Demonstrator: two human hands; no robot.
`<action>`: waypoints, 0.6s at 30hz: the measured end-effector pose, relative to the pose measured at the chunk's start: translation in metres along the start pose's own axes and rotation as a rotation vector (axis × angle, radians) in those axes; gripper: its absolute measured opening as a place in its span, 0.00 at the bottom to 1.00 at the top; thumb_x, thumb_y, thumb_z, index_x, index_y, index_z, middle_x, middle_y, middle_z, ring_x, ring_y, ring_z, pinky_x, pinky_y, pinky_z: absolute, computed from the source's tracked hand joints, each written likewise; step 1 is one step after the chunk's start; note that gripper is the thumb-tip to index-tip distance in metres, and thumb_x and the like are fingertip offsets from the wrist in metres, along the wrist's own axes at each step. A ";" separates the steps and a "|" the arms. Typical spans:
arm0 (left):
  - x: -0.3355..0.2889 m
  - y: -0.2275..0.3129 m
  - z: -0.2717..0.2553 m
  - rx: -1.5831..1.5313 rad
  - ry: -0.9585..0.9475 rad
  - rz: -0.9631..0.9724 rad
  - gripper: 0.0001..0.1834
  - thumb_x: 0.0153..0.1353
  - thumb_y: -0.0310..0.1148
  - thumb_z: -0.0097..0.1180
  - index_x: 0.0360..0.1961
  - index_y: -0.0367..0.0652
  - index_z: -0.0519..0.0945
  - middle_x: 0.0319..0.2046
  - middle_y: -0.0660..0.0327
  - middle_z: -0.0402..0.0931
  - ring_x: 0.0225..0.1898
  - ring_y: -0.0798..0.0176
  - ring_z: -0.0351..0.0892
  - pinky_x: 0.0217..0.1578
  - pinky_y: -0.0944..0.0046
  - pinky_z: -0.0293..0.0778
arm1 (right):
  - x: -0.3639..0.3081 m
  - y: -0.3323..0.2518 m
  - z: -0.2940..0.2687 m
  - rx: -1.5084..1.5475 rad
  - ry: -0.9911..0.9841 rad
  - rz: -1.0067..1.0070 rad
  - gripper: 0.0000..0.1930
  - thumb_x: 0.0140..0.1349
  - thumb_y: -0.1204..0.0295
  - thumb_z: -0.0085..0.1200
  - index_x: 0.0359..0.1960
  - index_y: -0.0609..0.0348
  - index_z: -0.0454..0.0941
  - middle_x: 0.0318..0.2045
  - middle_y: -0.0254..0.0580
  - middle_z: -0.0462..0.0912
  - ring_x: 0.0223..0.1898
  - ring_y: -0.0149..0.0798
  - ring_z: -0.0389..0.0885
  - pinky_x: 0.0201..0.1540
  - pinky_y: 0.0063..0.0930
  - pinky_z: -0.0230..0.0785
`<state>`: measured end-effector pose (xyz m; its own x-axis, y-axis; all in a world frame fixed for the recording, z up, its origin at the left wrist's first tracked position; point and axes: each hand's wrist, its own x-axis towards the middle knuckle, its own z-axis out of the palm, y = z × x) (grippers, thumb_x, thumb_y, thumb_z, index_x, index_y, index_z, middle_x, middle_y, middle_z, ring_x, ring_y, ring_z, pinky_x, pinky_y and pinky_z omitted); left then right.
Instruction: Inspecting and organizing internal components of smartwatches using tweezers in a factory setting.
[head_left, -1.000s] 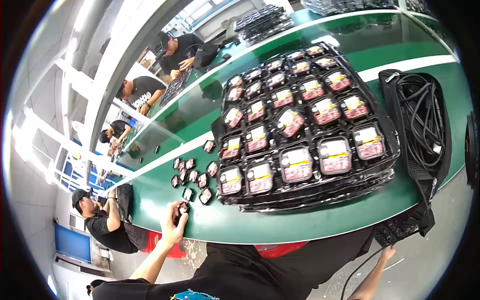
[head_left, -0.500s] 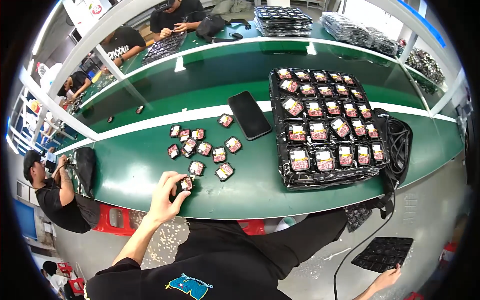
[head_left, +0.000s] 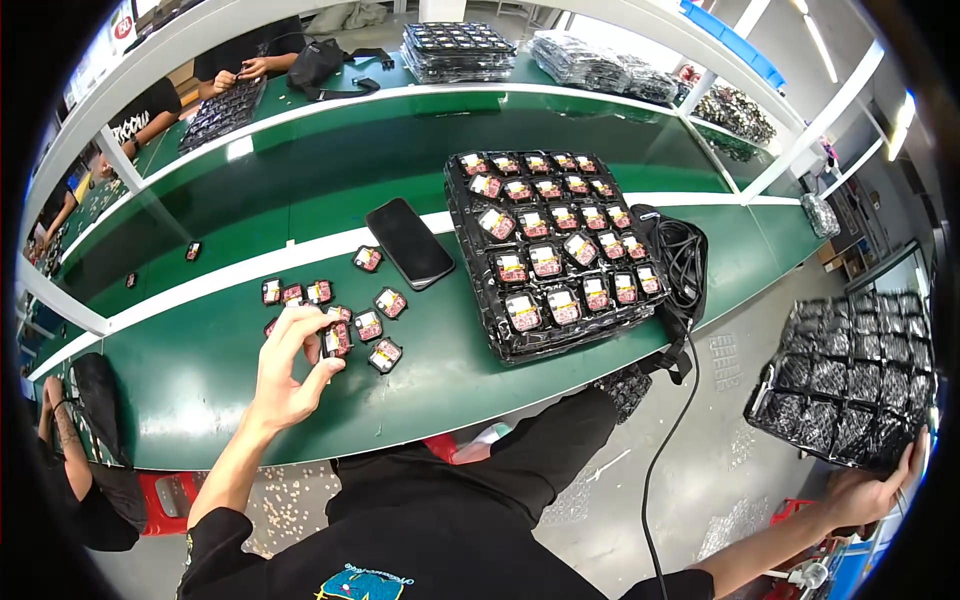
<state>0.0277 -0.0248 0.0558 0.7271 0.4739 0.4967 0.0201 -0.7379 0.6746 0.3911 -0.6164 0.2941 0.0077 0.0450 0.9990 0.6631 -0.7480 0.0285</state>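
Note:
My left hand (head_left: 283, 375) pinches a miniature food pack (head_left: 337, 340), small and black-edged with a red and white top, between thumb and fingers. It hovers over a loose group of similar packs (head_left: 369, 325) on the green table, and hides some of them. Out to the right, past the table edge, my right hand (head_left: 880, 492) grips the lower corner of a black compartment tray (head_left: 840, 375) held up in the air. Its compartments look bare and shiny. On the table lies a stack of black trays (head_left: 575, 337), the top one filled with rows of such packs, several of them tilted.
A black phone (head_left: 410, 243) lies between the loose packs and the stack. Coiled black cable (head_left: 682, 260) sits right of the stack, its cord hanging down. Behind a low rail stand more tray stacks (head_left: 458, 52). Other people work at the far side and left.
My right hand has raised the black tray from low near the floor, turning its compartments into view. My left hand has brought its pack in among the loose ones. The whole view has shifted rightward.

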 end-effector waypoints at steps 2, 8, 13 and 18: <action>0.016 0.002 0.004 -0.036 -0.003 0.061 0.30 0.55 0.20 0.74 0.61 0.36 0.83 0.53 0.54 0.80 0.32 0.65 0.73 0.39 0.65 0.75 | 0.007 -0.071 0.048 0.433 0.157 0.385 0.17 0.83 0.77 0.47 0.64 0.74 0.82 0.69 0.48 0.83 0.68 0.43 0.82 0.76 0.38 0.72; 0.036 0.019 0.007 -0.117 -0.030 0.130 0.31 0.59 0.20 0.75 0.65 0.38 0.82 0.53 0.53 0.81 0.41 0.61 0.80 0.43 0.62 0.79 | -0.035 -0.122 0.178 1.060 -0.066 0.863 0.19 0.82 0.77 0.46 0.67 0.69 0.82 0.65 0.45 0.86 0.59 0.35 0.85 0.66 0.31 0.78; 0.062 0.023 0.011 -0.141 -0.091 0.135 0.30 0.60 0.20 0.73 0.65 0.38 0.82 0.52 0.52 0.80 0.43 0.59 0.80 0.44 0.61 0.79 | -0.088 -0.160 0.219 1.123 -0.283 1.025 0.16 0.80 0.79 0.51 0.63 0.68 0.85 0.58 0.41 0.89 0.50 0.29 0.88 0.55 0.24 0.84; 0.085 0.019 0.027 -0.173 0.005 0.188 0.28 0.63 0.20 0.69 0.65 0.36 0.81 0.52 0.55 0.79 0.38 0.63 0.78 0.43 0.63 0.78 | -0.122 -0.211 0.236 1.072 -0.502 1.114 0.15 0.80 0.77 0.52 0.60 0.61 0.88 0.54 0.36 0.90 0.40 0.22 0.83 0.38 0.18 0.78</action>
<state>0.1083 -0.0118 0.0962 0.7035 0.3389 0.6247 -0.2329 -0.7206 0.6531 0.4267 -0.3077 0.1582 0.9020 0.1868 0.3893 0.3495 0.2135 -0.9123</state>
